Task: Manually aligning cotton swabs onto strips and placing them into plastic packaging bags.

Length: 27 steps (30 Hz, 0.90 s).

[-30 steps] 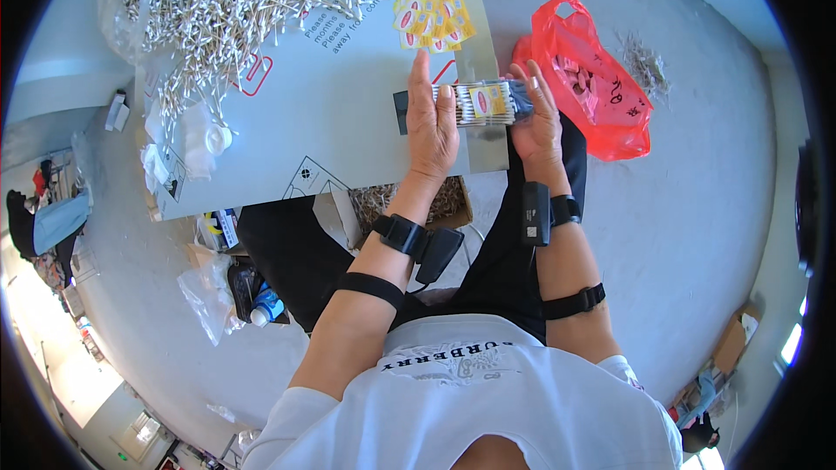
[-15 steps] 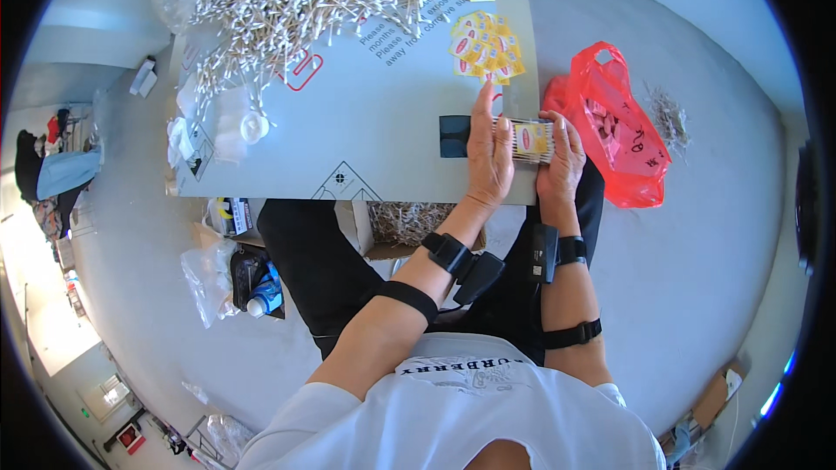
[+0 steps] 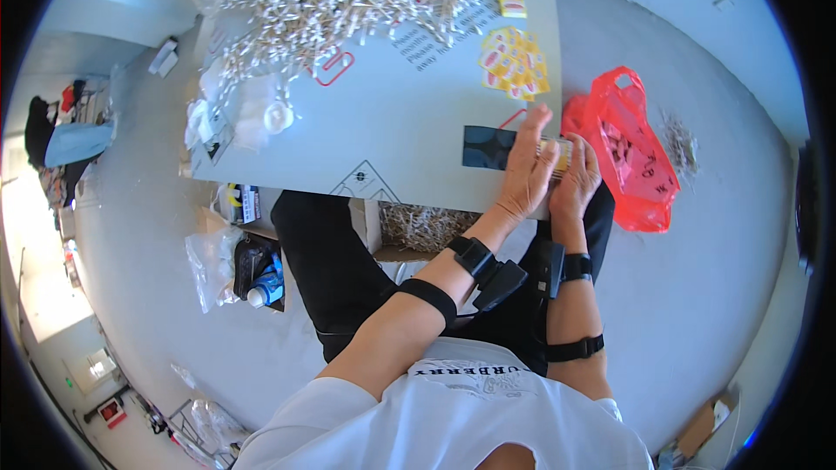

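Note:
Between my hands, near the right front corner of the table, is a bundle of cotton swabs with a yellow card [image 3: 560, 153] lying on top. My left hand [image 3: 525, 172] presses the bundle's left side, its index finger stretched forward. On the other side my right hand [image 3: 576, 184] curls its fingers around the bundle's right end. A dark flat rectangle [image 3: 486, 147] lies beside my left hand. Beyond the hands, many yellow and white cards [image 3: 514, 63] are spread in an overlapping pile, with a small stack of cards [image 3: 512, 5] behind them.
A large heap of loose cotton swabs [image 3: 340, 0] covers the table's far left. A white roll [image 3: 278, 117] and clear plastic lie at the left edge. A red plastic bag [image 3: 636, 165] hangs right of the table [image 3: 392, 130]. Below stands a box of swabs [image 3: 422, 224].
The whole view has shifted, so the table appears lower and further right. My left hand has tilted over the bundle and covers more of it; both hands remain on it.

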{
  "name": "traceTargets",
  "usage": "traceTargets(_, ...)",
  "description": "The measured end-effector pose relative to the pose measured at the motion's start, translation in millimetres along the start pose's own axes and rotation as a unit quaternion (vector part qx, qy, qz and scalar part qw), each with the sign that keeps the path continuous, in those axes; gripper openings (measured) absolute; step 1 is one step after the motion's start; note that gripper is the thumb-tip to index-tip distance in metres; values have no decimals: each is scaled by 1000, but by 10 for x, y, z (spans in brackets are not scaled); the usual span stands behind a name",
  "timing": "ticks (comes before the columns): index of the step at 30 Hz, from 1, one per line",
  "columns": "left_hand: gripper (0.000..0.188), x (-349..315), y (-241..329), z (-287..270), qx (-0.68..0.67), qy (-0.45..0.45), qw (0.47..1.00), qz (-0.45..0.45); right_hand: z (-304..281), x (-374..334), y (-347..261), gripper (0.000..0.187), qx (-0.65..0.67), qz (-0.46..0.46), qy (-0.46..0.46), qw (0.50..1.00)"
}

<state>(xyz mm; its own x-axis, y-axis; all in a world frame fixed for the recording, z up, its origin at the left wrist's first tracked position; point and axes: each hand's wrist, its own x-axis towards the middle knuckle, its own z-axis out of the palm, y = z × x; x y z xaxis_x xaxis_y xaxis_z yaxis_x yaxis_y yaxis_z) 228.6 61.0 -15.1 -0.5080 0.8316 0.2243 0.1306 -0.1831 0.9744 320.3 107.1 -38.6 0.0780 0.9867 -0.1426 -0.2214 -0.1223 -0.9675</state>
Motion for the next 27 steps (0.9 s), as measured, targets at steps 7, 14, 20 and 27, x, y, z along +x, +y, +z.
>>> traceTargets(7,35,294,-201,-803,134,70,988,23,-244,142,85,20,25,41,34,998)
traceTargets(14,35,1251,-333,-1882,404,93,895,167,256,-78,-504,30,-458,-445,86,764)
traceTargets(20,36,1676,-341,-1398,486,-14,853,190,955,-192,-354,22,-288,-221,-238,901)
traceTargets(27,43,1317,-378,-1432,510,-55,850,118,1429,197,-230,26,-310,-227,-255,887)
